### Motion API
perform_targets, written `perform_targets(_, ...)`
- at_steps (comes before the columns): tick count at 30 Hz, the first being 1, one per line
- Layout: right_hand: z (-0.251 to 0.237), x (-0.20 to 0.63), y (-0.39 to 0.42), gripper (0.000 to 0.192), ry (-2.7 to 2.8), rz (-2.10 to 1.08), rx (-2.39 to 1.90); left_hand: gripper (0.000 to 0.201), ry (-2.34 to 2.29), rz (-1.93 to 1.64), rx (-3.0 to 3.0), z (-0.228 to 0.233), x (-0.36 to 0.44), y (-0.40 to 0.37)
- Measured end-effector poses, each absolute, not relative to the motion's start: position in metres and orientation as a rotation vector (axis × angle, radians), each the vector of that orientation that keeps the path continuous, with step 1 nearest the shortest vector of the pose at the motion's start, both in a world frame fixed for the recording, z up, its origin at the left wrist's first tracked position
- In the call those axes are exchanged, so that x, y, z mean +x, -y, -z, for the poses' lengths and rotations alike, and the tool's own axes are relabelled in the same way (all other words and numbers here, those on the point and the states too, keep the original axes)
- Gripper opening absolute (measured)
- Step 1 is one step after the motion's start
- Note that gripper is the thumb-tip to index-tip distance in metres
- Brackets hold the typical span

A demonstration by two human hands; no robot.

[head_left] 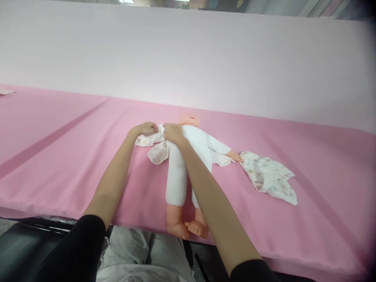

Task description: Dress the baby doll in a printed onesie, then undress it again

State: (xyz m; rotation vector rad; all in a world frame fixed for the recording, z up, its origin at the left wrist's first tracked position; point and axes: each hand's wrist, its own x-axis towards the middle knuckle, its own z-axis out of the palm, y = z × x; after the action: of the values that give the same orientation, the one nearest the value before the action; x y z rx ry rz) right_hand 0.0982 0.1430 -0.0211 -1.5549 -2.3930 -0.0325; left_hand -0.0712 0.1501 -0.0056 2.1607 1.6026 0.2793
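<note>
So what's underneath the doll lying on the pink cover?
Pink cover shows around the doll and between its legs; white cloth peeks out below one arm. What's directly beneath its back is hidden.

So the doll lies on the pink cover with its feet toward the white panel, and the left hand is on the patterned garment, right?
Not quite: in the head view, the doll has its feet at the near edge of the pink cover, away from the white panel. The left hand is on the patterned garment.
</note>
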Motion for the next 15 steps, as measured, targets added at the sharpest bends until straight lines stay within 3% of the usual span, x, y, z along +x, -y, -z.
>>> perform_targets(4, 0.021, 0.101, -0.145, 0.045, 2.360, 0.018, -1.475, 0.051, -1.720, -0.026, 2.126, -0.002, -0.074, -0.147)
perform_targets(10, 0.020, 0.102, -0.144, 0.046, 2.269, 0.037, -1.457, 0.066, -1.834, 0.269, 2.119, -0.006, -0.060, -0.139)
perform_targets(15, 0.020, 0.100, -0.142, 0.046, 2.296, 0.000, -1.492, 0.055, -1.874, 0.200, 2.240, 0.010, -0.041, -0.137)
